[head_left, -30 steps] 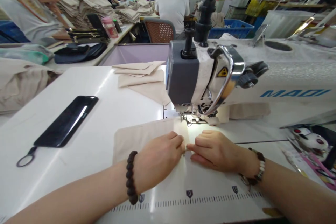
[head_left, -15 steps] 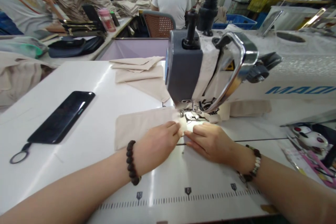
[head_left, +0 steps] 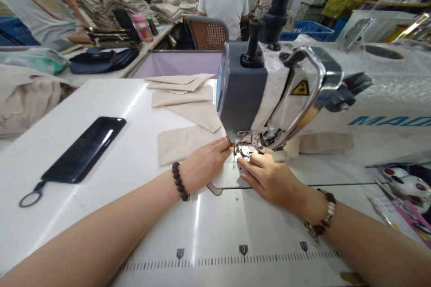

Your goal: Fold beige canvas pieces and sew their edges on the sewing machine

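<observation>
Beige cloth (head_left: 186, 145) is lying against the presser foot (head_left: 245, 152), my left hand (head_left: 205, 164) pinching its edge, my right hand (head_left: 269, 179) keeping its fingers pressed together beside the foot, and more pieces (head_left: 182, 94) are waiting behind.

We see the presser foot (head_left: 244, 151) only in part: the sewing machine (head_left: 242, 98) head and the fingers of the right hand (head_left: 269, 181) crowd it, and the work right under it is too small to tell. The blue lettering (head_left: 387, 120) on the machine runs off the right edge (we get only its first letters). The top edge cuts off the head of the seated person (head_left: 225, 4), and the person at upper left (head_left: 37, 4) loses theirs too. The bins at the far back (head_left: 306, 24) blur together, and the pink-and-white packet (head_left: 400, 197) at right is cut off.
</observation>
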Demonstrator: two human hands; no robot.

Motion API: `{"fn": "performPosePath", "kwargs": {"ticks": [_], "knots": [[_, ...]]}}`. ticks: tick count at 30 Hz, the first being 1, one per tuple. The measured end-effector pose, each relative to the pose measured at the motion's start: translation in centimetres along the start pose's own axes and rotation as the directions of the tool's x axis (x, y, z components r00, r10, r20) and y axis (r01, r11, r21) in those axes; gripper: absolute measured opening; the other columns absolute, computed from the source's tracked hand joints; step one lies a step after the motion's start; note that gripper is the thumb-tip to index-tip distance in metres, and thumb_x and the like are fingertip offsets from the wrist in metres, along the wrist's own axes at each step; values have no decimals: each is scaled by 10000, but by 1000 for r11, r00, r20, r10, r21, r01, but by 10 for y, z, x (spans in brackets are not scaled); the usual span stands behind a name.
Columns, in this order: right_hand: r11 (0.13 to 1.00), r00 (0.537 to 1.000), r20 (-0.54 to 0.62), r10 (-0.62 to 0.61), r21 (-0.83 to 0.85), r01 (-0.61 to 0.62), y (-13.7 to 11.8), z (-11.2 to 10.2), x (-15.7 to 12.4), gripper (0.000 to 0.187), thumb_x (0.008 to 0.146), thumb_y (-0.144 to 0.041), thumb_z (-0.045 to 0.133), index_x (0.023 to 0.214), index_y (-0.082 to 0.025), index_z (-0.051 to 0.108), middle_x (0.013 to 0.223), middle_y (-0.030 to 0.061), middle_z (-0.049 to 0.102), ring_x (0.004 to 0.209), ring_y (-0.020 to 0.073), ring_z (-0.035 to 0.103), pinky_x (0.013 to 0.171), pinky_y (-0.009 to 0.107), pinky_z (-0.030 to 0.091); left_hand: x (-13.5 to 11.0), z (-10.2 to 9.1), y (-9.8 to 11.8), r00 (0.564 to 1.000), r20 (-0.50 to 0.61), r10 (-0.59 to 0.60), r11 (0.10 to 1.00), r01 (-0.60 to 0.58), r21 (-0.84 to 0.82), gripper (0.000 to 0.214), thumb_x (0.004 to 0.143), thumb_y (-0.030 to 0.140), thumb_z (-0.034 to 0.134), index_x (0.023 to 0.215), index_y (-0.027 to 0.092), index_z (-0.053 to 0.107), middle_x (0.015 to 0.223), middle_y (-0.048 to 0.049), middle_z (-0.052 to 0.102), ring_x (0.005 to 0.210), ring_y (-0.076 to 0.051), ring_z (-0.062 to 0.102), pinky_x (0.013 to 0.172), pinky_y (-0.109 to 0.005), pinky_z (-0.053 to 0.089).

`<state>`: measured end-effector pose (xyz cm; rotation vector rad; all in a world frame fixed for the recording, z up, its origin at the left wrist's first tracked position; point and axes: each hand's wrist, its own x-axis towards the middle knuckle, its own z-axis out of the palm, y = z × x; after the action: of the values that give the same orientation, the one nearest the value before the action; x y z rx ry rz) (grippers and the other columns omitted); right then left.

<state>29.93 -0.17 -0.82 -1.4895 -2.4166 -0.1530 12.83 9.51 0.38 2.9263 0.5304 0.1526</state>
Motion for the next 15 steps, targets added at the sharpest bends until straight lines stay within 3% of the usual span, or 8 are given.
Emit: {"fn": "performPosePath", "kwargs": {"ticks": [3, 9, 12, 15], "knots": [[1000, 1000, 11, -2, 1, 2, 1, 0, 0, 284, 896, -276, 404, 1039, -121, 595, 793, 91, 597, 697, 176, 531, 573, 263, 399, 0, 0, 0, 1000, -6, -4, 1000, 4, 17, 216, 885, 64, 373, 1002, 102, 550, 973, -76, 581, 992, -166, 536, 858, -273, 463], [1000, 1000, -20, -10, -4, 9, 1, 2, -1, 316, 910, -287, 358, 1016, -119, 605, 773, 98, 589, 679, 184, 545, 583, 282, 433, -6, 4, 7, 997, -72, 0, 998, 4, 59, 192, 875, 109, 433, 1039, 88, 529, 1089, -122, 536, 1071, -205, 482, 945, -326, 417], [1000, 999, -38, -9, 3, 9, 0, 5, -3, 347, 918, -300, 334, 1040, -118, 602, 804, 106, 600, 702, 191, 567, 604, 298, 471, -11, 0, 11, 995, -46, -92, 984, 98, 147, 145, 874, 123, 424, 950, 103, 545, 1009, -123, 539, 949, -235, 523, 807, -372, 485], [1000, 999, -45, -12, 18, 13, 1, 11, -5, 353, 916, -304, 337, 1070, -118, 595, 806, 100, 612, 694, 198, 584, 591, 315, 498, -12, -2, 5, 963, 26, -269, 951, 261, 168, 154, 847, 66, 410, 894, 101, 552, 900, -106, 554, 814, -224, 553, 692, -353, 508]]}}
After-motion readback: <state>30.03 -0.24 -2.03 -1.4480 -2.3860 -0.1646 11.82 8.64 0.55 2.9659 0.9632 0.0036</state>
